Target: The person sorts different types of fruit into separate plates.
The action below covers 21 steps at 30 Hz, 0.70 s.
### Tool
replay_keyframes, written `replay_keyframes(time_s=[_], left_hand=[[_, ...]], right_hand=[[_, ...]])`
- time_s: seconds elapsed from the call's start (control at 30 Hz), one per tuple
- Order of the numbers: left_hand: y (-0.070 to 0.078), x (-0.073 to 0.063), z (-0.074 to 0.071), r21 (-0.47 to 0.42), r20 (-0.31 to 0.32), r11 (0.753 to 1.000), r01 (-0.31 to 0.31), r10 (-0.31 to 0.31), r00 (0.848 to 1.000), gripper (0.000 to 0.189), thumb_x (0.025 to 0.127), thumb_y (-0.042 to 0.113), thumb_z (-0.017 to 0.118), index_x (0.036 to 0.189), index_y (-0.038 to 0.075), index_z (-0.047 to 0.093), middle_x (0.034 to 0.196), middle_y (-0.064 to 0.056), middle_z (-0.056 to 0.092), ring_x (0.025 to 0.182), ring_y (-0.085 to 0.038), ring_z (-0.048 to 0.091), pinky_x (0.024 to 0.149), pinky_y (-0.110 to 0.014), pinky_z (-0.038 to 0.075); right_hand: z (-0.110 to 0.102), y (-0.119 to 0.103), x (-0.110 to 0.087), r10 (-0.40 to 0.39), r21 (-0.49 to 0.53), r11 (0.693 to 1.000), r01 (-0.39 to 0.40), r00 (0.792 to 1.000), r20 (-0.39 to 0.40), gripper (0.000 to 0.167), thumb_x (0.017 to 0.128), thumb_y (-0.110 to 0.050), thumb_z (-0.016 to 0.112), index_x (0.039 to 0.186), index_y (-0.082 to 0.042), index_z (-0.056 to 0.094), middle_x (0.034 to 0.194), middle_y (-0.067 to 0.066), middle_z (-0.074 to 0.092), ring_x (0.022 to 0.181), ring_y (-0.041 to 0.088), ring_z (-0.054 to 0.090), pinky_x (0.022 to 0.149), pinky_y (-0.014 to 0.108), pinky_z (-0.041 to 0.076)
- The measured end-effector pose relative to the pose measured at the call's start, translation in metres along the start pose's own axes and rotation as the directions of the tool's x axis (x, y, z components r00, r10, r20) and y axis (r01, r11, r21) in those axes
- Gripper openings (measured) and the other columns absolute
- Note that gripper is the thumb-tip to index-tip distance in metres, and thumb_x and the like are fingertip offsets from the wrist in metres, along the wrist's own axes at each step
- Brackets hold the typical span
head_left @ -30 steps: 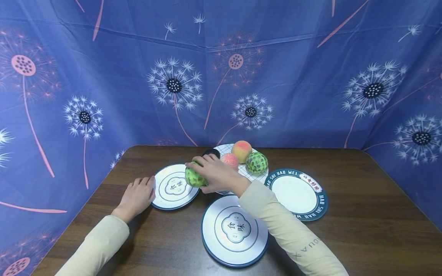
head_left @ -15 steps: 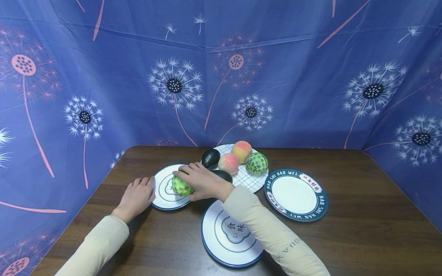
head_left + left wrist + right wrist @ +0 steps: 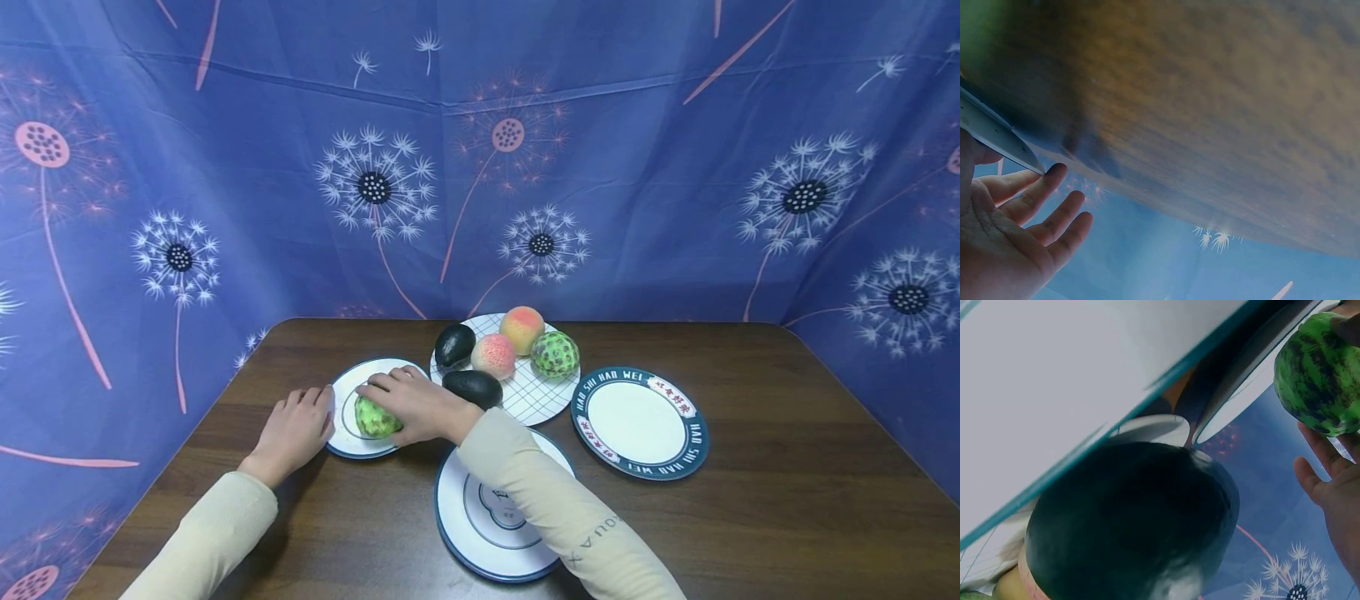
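Green fruit (image 3: 375, 418) has moved further over the left plate (image 3: 342, 421), right grip (image 3: 422, 406) grasping it, left grip (image 3: 295, 429) loose; placing seemingly needs gentle release.

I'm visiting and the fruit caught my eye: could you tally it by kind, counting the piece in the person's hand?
Dark avocados: 2
Pinkish peaches: 2
Mottled green fruits: 2 (one in the right hand)
Total: 6
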<state>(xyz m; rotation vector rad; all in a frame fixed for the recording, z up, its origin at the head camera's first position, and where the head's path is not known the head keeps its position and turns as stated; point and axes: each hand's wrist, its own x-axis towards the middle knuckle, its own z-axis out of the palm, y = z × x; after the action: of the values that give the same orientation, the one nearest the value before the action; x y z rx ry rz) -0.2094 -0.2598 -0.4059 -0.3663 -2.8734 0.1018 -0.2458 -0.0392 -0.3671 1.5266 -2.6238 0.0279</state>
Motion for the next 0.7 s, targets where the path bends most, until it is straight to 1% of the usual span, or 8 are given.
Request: replay_keyframes(time_s=[0.33, 0.53, 0.7], left_hand=[[-0.001, 0.0, 0.003, -0.017, 0.004, 1.0, 0.003, -0.003, 1.0, 0.045, 0.087, 0.019, 0.052, 0.124, -0.007, 0.048, 0.118, -0.026, 0.055, 0.108, -0.045, 0.05, 0.088, -0.059, 0.041], [-0.001, 0.001, 0.003, -0.014, -0.004, 1.0, -0.001, 0.001, 1.0, 0.045, 0.087, 0.019, 0.052, 0.124, -0.007, 0.049, 0.117, -0.026, 0.055, 0.108, -0.045, 0.05, 0.088, -0.058, 0.042], [-0.001, 0.001, 0.003, -0.01, -0.009, 1.0, 0.002, -0.002, 1.0, 0.045, 0.087, 0.019, 0.053, 0.124, -0.007, 0.049, 0.117, -0.025, 0.056, 0.108, -0.045, 0.05, 0.088, -0.058, 0.042]], right_hand=[[0.007, -0.004, 0.006, 0.004, 0.004, 1.0, -0.004, 1.0, 0.029, 0.084, 0.075, -0.043, 0.071, 0.143, -0.021, 0.027, 0.144, -0.002, 0.035, 0.13, 0.018, 0.036, 0.109, 0.037, 0.03], [0.007, -0.007, 0.01, 0.001, -0.021, 1.0, 0.0, 1.0, 0.011, 0.082, 0.074, -0.043, 0.072, 0.14, -0.02, 0.03, 0.141, -0.002, 0.038, 0.128, 0.017, 0.039, 0.108, 0.036, 0.032], [0.008, -0.008, 0.011, 0.013, -0.041, 0.999, -0.013, 1.0, 0.002, 0.08, 0.074, -0.044, 0.071, 0.139, -0.02, 0.031, 0.14, -0.002, 0.039, 0.126, 0.016, 0.04, 0.109, 0.034, 0.031]])
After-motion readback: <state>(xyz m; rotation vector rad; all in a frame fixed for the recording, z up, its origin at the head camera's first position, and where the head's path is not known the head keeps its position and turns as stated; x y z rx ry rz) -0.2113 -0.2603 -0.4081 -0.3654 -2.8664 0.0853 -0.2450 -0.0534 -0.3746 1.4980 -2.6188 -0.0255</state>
